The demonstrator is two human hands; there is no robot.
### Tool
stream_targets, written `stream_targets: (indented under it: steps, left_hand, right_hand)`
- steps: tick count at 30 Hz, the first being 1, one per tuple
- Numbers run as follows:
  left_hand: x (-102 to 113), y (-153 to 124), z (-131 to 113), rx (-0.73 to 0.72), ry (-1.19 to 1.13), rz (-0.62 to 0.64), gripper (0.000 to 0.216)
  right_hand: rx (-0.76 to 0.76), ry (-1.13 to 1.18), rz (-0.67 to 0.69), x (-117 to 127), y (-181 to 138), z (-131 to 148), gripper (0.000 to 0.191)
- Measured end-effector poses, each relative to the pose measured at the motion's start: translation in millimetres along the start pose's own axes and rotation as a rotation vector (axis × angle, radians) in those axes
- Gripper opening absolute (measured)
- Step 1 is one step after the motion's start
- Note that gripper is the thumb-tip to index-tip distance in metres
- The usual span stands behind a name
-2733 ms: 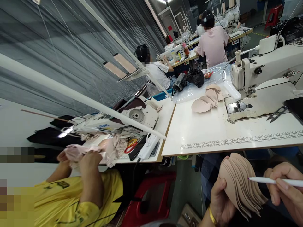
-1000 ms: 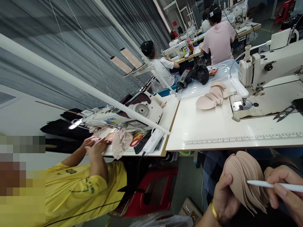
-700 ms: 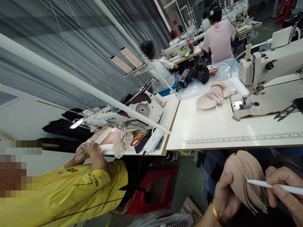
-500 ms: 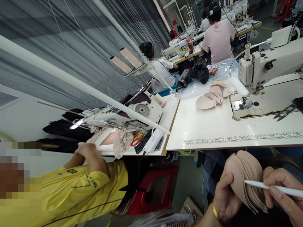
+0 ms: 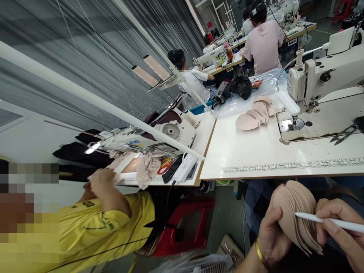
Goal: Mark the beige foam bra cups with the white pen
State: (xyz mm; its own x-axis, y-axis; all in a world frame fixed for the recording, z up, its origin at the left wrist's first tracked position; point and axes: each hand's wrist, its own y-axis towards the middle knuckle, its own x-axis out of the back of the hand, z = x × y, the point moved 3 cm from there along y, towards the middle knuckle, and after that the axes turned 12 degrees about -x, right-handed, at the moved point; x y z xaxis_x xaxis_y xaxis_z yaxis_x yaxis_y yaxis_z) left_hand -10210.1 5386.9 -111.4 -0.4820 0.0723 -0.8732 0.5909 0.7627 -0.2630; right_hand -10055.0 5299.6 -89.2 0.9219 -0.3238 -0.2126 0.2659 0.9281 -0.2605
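My left hand (image 5: 270, 237), with a gold bangle at the wrist, grips a fanned stack of beige foam cups (image 5: 295, 212) held below the table edge in my lap. In my right hand (image 5: 339, 231) is a white marking pen (image 5: 327, 222), pinched in the fingers with its tip touching the top cup. A second pile of beige cups (image 5: 254, 115) lies on the white table (image 5: 256, 151), left of the sewing machine (image 5: 321, 81).
Black thread snips (image 5: 342, 133) lie on the machine bed at right. A co-worker in a yellow shirt (image 5: 93, 227) handles fabric at the neighbouring machine (image 5: 148, 140) on the left. A red stool (image 5: 184, 231) stands between us. More people sew at far tables.
My hands stay nearly still; the pen tip shifts slightly over the top cup. The co-worker in yellow keeps moving fabric at the edge of their table.
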Motion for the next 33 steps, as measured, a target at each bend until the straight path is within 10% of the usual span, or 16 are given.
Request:
stream_targets:
  steps: [19, 33]
  left_hand:
    - [3.0, 1.9, 0.9, -0.021, 0.055, -0.054, 0.103]
    - [0.1, 1.6, 1.4, -0.020, 0.030, -0.077, 0.075]
  right_hand:
    - [-0.021, 0.024, 0.117, -3.9, -0.3, 2.1, 0.031]
    - [0.027, -0.016, 0.134, -2.8, -1.4, 5.2, 0.026]
